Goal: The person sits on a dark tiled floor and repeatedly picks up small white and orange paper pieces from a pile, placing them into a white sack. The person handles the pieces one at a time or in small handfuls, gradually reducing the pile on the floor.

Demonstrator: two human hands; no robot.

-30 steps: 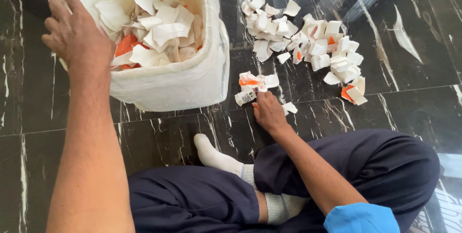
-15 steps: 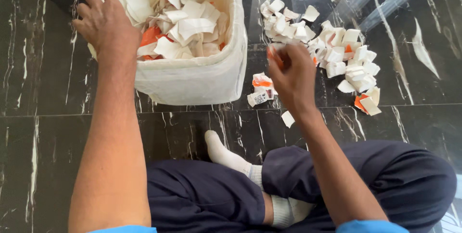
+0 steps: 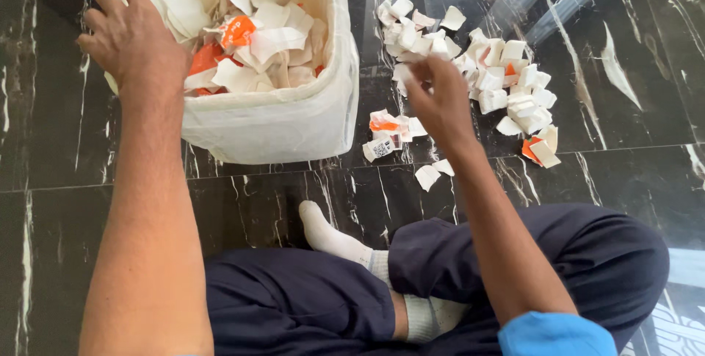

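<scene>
My left hand (image 3: 136, 40) lies over the left rim of a white plastic-lined bin (image 3: 279, 124) and holds it. The bin is filled with torn white and orange paper scraps; one orange-and-white scrap (image 3: 237, 31) lies on top. My right hand (image 3: 440, 102) hovers above the floor just right of the bin, fingers apart and nothing in them. It is beside a large pile of torn scraps (image 3: 507, 80). A small cluster of scraps (image 3: 385, 132) lies below the hand, near the bin's corner.
Two loose white scraps (image 3: 429, 174) lie on the black marble floor (image 3: 646, 91) close to my knee. I sit cross-legged in dark blue trousers (image 3: 587, 253), with a white sock (image 3: 330, 238) pointing at the bin.
My right hand picked an orange scrap off the floor, lifted it toward the bin and is now empty; an orange scrap now lies on top in the bin. The left hand stayed on the rim.
</scene>
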